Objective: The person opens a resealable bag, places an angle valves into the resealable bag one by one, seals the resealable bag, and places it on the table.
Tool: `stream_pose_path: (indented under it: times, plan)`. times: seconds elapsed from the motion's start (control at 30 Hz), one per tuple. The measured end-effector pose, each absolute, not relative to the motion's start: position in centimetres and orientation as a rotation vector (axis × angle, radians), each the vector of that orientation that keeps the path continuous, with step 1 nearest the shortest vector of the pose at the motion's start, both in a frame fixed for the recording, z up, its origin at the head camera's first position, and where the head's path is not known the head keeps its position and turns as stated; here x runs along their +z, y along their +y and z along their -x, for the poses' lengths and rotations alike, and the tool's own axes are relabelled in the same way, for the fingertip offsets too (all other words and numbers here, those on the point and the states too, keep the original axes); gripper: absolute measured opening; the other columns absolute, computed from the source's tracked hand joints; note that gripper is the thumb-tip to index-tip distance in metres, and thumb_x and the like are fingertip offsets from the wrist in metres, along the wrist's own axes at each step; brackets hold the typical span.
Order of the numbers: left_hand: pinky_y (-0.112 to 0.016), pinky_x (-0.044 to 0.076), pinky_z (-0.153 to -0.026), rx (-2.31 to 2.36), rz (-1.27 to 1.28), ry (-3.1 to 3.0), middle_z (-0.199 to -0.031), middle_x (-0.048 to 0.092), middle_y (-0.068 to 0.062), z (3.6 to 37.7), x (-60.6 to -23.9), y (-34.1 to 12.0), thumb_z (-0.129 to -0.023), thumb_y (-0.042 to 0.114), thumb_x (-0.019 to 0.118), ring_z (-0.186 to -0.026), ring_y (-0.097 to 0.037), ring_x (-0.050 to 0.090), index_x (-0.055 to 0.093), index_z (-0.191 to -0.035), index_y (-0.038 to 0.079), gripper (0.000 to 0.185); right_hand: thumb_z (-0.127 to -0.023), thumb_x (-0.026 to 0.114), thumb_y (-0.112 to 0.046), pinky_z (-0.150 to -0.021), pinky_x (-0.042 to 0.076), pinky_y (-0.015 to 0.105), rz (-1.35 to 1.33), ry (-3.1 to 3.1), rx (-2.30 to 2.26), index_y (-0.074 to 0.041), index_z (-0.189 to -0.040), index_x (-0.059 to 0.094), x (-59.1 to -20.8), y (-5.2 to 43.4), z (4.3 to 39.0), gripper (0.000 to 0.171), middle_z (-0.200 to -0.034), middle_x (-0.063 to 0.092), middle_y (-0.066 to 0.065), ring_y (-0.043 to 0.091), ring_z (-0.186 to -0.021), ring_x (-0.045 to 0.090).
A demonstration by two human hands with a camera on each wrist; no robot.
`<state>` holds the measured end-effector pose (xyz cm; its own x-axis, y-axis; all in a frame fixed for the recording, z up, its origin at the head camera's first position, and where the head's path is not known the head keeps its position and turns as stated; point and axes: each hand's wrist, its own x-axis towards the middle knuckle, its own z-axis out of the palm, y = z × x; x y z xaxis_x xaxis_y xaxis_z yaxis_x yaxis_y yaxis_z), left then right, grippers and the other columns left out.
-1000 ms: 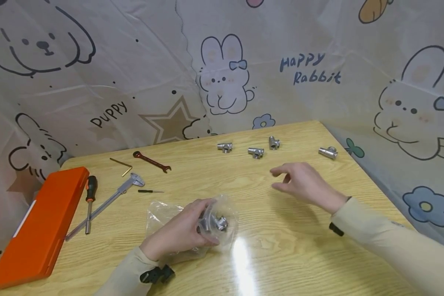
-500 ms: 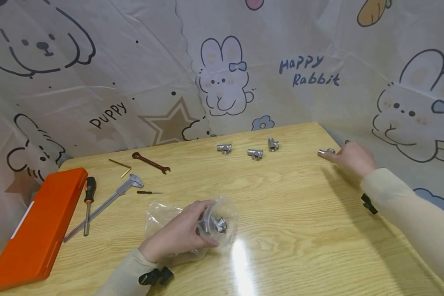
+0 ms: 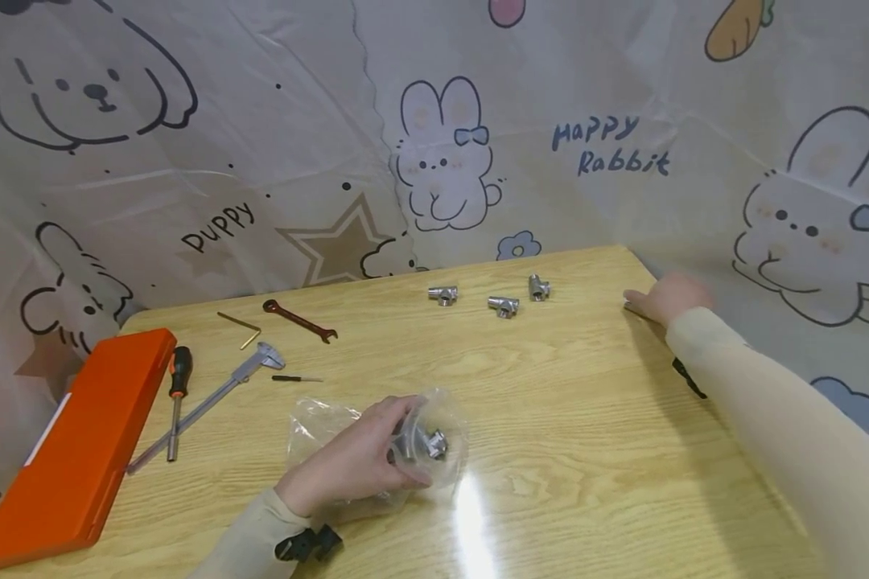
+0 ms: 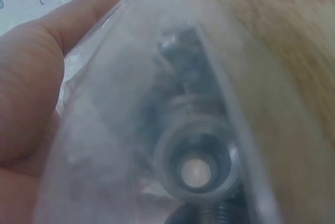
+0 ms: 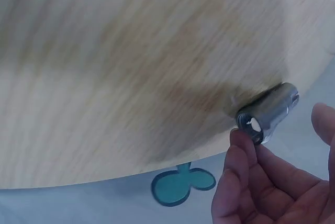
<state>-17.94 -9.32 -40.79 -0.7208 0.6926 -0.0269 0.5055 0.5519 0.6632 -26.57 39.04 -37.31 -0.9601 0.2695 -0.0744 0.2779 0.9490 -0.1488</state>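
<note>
Right wrist view showed the right hand [image 5: 272,182], fingers loosely spread, touching a steel fitting [image 5: 268,111] at the wooden table [image 5: 104,77] edge, lower right; the left hand [image 3: 355,462] gripped a plastic bag [image 3: 442,418].

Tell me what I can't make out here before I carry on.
- Fitting by right hand: hidden behind the hand in the head view; right wrist view shows the fitting at its fingertips, grip unclear.
- Fittings inside the plastic bag: count unclear; left hand covers them, left wrist view blurred.
- Three loose fittings: too small for detail.
</note>
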Motion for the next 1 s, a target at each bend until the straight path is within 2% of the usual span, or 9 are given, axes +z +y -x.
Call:
stream_pose_path:
  times: [0.3, 0.37, 0.57, 0.7, 0.83, 0.9, 1.0]
  plan:
    - [-0.041, 0.046, -0.099, 0.908, -0.993, 2.516, -0.129, 0.052, 0.001, 17.8, -40.8, -9.5, -0.074, 0.046, 0.085, -0.114, -0.016, 0.05, 0.036, -0.151, 0.012, 0.097, -0.092, 0.061, -0.052, -0.055, 0.05, 0.041, -0.518, 3.028, -0.261, 0.01, -0.082, 0.064, -38.1, 37.0, 28.4, 0.063, -0.081, 0.063, 0.023, 0.032, -0.068, 0.057]
    - [-0.04, 0.047, -0.098, 0.908, -0.993, 2.514, -0.128, 0.052, 0.002, 17.8, -40.8, -9.5, -0.075, 0.046, 0.085, -0.112, -0.016, 0.05, 0.036, -0.151, 0.012, 0.097, -0.09, 0.065, -0.05, -0.056, 0.051, 0.042, -0.542, 3.018, -0.286, 0.009, -0.083, 0.064, -38.6, 37.0, 28.8, 0.059, -0.083, 0.064, 0.023, 0.032, -0.07, 0.057]
    - [-0.041, 0.046, -0.099, 0.909, -0.978, 2.509, -0.132, 0.051, 0.001, 17.9, -40.8, -9.5, -0.074, 0.046, 0.086, -0.114, -0.016, 0.05, 0.035, -0.152, 0.013, 0.099, -0.089, 0.066, -0.043, -0.07, 0.052, 0.057, -0.562, 3.004, -0.321, 0.011, -0.096, 0.063, -38.7, 37.3, 28.6, 0.055, -0.1, 0.06, 0.033, 0.047, -0.089, 0.057]
    - [-0.041, 0.045, -0.101, 0.897, -0.984, 2.516, -0.135, 0.051, -0.001, 18.0, -40.9, -9.5, -0.073, 0.045, 0.086, -0.117, -0.017, 0.049, 0.035, -0.152, 0.012, 0.1, -0.088, 0.067, -0.037, -0.064, 0.052, 0.048, -0.484, 3.043, -0.369, 0.013, -0.089, 0.063, -38.5, 38.0, 27.4, 0.05, -0.092, 0.061, 0.031, 0.04, -0.079, 0.057]
    - [-0.041, 0.045, -0.101, 0.895, -0.999, 2.525, -0.133, 0.052, 0.0, 17.9, -40.8, -9.5, -0.073, 0.044, 0.087, -0.116, -0.017, 0.049, 0.036, -0.151, 0.012, 0.098, -0.084, 0.073, -0.038, -0.063, 0.05, 0.044, -0.415, 3.065, -0.458, 0.014, -0.085, 0.06, -39.0, 39.5, 26.8, 0.054, -0.087, 0.059, 0.028, 0.036, -0.075, 0.054]
    - [-0.042, 0.045, -0.101, 0.895, -1.001, 2.528, -0.134, 0.051, 0.0, 17.9, -40.8, -9.5, -0.073, 0.043, 0.087, -0.117, -0.017, 0.049, 0.036, -0.151, 0.013, 0.098, -0.083, 0.075, -0.041, -0.067, 0.05, 0.048, -0.379, 3.054, -0.503, 0.015, -0.091, 0.06, -39.1, 40.0, 26.4, 0.058, -0.093, 0.059, 0.031, 0.039, -0.081, 0.055]
    - [-0.043, 0.044, -0.102, 0.898, -0.991, 2.525, -0.135, 0.051, -0.001, 17.8, -40.7, -9.5, -0.073, 0.044, 0.087, -0.118, -0.018, 0.049, 0.036, -0.151, 0.013, 0.098, -0.083, 0.077, -0.045, -0.082, 0.048, 0.058, -0.299, 3.043, -0.586, 0.016, -0.113, 0.06, -38.9, 39.9, 25.7, 0.071, -0.111, 0.058, 0.036, 0.048, -0.098, 0.055]
